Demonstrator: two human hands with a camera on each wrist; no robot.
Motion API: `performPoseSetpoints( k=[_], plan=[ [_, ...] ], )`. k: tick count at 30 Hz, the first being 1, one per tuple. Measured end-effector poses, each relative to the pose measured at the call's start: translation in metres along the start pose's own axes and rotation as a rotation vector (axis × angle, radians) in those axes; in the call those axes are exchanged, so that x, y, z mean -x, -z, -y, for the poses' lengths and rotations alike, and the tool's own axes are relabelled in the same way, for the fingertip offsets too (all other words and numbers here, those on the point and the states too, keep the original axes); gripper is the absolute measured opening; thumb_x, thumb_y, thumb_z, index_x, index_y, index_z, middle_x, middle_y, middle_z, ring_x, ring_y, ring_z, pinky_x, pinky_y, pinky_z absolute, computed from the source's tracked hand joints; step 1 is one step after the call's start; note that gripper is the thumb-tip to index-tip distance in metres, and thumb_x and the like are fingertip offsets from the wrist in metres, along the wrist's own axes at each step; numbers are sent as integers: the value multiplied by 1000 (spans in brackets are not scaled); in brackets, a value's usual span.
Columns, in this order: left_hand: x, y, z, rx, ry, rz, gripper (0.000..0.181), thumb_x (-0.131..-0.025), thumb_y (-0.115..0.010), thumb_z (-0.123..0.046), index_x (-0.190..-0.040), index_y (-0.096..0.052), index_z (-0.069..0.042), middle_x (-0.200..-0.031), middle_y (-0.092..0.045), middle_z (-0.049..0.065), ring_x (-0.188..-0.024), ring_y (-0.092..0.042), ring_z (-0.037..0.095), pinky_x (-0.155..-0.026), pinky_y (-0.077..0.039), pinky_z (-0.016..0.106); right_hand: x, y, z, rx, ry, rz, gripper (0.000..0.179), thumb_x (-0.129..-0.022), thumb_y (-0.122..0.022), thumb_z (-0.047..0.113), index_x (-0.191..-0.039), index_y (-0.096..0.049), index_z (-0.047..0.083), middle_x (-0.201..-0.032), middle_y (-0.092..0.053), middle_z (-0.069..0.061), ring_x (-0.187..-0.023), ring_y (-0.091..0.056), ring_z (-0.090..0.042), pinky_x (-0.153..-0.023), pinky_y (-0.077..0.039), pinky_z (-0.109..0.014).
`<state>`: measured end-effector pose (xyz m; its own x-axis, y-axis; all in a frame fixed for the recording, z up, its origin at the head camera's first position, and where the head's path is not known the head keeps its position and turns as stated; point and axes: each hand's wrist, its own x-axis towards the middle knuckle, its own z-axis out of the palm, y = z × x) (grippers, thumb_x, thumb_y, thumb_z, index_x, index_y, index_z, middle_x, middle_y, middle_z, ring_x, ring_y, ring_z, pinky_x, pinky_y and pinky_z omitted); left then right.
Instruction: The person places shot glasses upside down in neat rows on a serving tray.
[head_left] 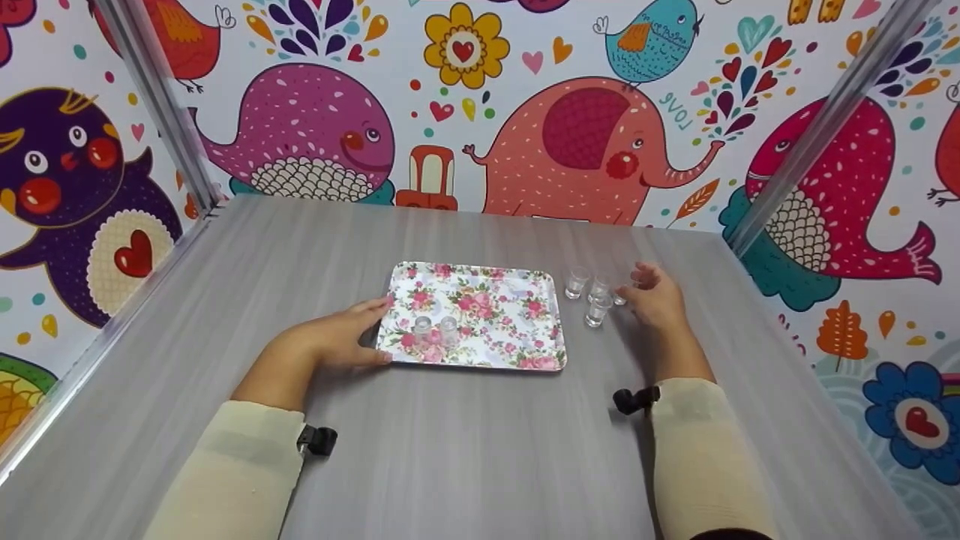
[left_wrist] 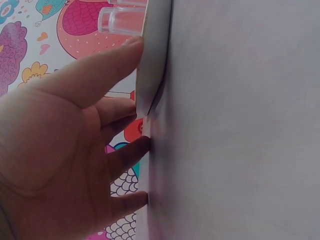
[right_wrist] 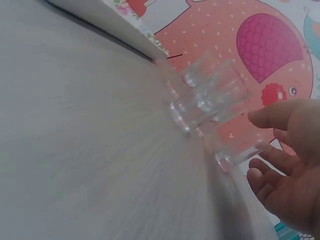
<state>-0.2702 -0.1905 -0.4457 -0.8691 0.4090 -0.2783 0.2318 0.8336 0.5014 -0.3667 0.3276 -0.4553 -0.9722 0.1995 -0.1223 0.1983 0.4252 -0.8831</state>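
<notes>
A white rectangular tray (head_left: pixel 502 322) printed with pink flowers lies on the table. Two small clear shot glasses stand on its near left part, a left one (head_left: pixel 422 328) and a right one (head_left: pixel 448 330). My left hand (head_left: pixel 337 336) touches the tray's left side, thumb near the front corner, fingers spread along the edge. Right of the tray several more shot glasses (head_left: pixel 597 309) stand grouped. My right hand (head_left: pixel 660 296) is at the rightmost shot glass (right_wrist: pixel 237 151), thumb and fingers pinching it near its rim. That glass is partly hidden by the thumb in the head view.
The grey wood-grain table (head_left: pixel 480 450) is bordered by walls printed with cartoon animals. Metal posts (head_left: pixel 161 105) rise at its back corners. The standing glasses (right_wrist: pixel 205 102) are close together, right beside the pinched one.
</notes>
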Motion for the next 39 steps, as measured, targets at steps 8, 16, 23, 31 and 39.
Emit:
performPoseSetpoints(
  k=[8, 16, 23, 31, 39],
  plan=[
    [1, 0, 0, 7, 23, -3, 99, -99, -75, -49, -173, -19, -15, -183, -12, 4, -166, -19, 43, -132, -22, 65, -7, -3, -16, 160, -5, -15, 58, -97, -76, 18, -148, -55, 2, -146, -59, -22, -127, -57, -34, -114, -50, -46],
    [1, 0, -1, 5, 28, -2, 99, -99, -74, -48, -173, -18, -17, -183, -12, 5, -166, -19, 43, -133, -22, 65, -9, -9, -22, 289, 85, -89, 47, -96, -74, 21, -137, -67, -1, -130, -69, -23, -114, -63, -33, -102, -52, -43],
    [1, 0, -1, 3, 18, 2, 99, -99, -74, -48, -173, -19, -14, -183, -12, 6, -166, -19, 43, -133, -22, 64, -6, -8, -18, 256, 45, -86, 49, -98, -72, 23, -141, -64, 1, -136, -66, -23, -121, -62, -35, -111, -52, -49],
    [0, 1, -1, -4, 6, 4, 100, -98, -75, -49, -173, -19, -12, -182, -13, 7, -166, -19, 43, -133, -22, 64, -1, -1, -1, 97, -118, -29, 55, -103, -68, 22, -153, -53, 8, -148, -58, -16, -129, -58, -33, -113, -55, -43],
    [-2, 0, 1, 8, 13, 3, 101, -98, -76, -49, -173, -19, -11, -183, -12, 7, -167, -17, 43, -133, -21, 64, 6, 2, 15, -58, -133, -33, 55, -107, -66, 25, -158, -50, 16, -153, -55, -10, -132, -60, -29, -116, -54, -40]
  ],
)
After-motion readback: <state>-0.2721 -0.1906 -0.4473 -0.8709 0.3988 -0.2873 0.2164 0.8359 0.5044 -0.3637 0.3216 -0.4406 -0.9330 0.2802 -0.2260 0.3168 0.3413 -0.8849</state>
